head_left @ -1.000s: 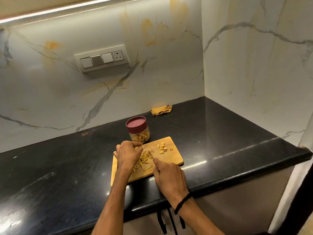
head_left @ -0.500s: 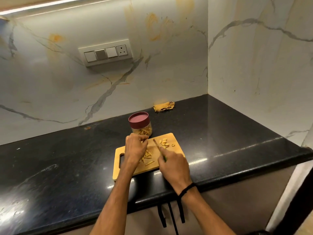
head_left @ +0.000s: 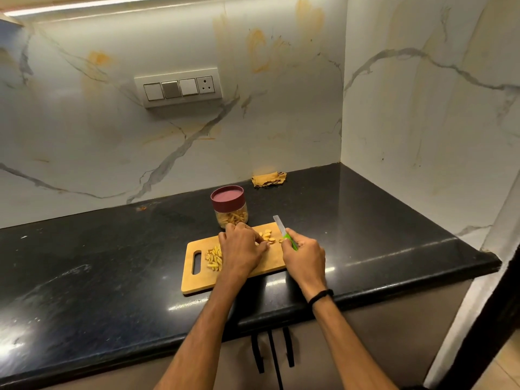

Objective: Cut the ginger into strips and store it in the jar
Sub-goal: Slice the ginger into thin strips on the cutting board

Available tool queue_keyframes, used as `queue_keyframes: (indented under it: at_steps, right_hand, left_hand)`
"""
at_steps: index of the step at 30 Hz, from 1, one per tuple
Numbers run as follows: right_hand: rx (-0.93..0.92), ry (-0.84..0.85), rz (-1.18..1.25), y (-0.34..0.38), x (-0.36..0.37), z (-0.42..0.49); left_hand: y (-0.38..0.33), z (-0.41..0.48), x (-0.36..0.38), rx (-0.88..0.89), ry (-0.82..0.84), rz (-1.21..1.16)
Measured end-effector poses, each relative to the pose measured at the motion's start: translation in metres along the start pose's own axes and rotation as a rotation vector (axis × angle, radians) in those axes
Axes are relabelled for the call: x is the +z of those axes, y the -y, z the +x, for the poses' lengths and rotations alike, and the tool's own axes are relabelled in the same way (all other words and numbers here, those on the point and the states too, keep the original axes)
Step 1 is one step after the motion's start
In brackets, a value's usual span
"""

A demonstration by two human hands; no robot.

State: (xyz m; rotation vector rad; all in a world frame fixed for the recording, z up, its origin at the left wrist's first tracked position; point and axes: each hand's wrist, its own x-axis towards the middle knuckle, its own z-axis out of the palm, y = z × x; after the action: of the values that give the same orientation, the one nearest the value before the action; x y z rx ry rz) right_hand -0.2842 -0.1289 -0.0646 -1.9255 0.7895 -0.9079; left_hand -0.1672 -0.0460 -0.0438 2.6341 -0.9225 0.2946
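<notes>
- Ginger slices (head_left: 268, 237) lie in a small cluster at the far right of the cutting board (head_left: 201, 280), between the two hands
- Ginger strips (head_left: 214, 258), already cut, sit in a loose pile at the board's left end, just beside its handle slot
- The left hand (head_left: 242, 251) rests knuckles up on the middle of the board, fingers bent, thumb tip touching the near edge of the slices; whether the fingers actually pinch a piece is hidden under the hand
- The right hand (head_left: 305, 258) is curled round the green handle of the knife (head_left: 281, 225), whose pale blade points up and away, raised past the board's far right corner
- A black band (head_left: 320, 295) circles the right wrist
- The jar (head_left: 229, 208) stands on the counter (head_left: 84, 249), touching or just behind the board's far edge, its maroon lid on and more strips showing through the clear wall
- A crumpled yellow cloth (head_left: 268, 178) lies against the marble wall, behind the jar and to the right
- A switch panel (head_left: 178, 87) is mounted on that wall above
</notes>
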Motion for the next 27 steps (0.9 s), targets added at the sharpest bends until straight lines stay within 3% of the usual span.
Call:
queue_keyframes:
  at_steps: [7,12,15,19,27]
  right_hand:
    - [-0.030,0.062,-0.064,0.001,-0.001,-0.009]
    - [-0.045,0.082,-0.073,0.004,-0.004,-0.012]
    - [-0.046,0.104,-0.086,0.005,-0.003,-0.013]
    - [-0.090,0.130,-0.143,0.007,-0.007,-0.019]
    - [-0.245,0.177,-0.359,0.014,-0.005,-0.038]
  left_hand:
    - [0.002,-0.005,-0.005,-0.252,-0.040,0.074]
    - [0.018,-0.002,-0.013,-0.084,-0.077,-0.057]
    - [0.024,0.002,-0.015,0.051,0.066,-0.125]
    - [0.023,0.004,-0.013,0.093,0.189,-0.116]
    - [0.025,0.001,-0.006,0.097,0.108,-0.012]
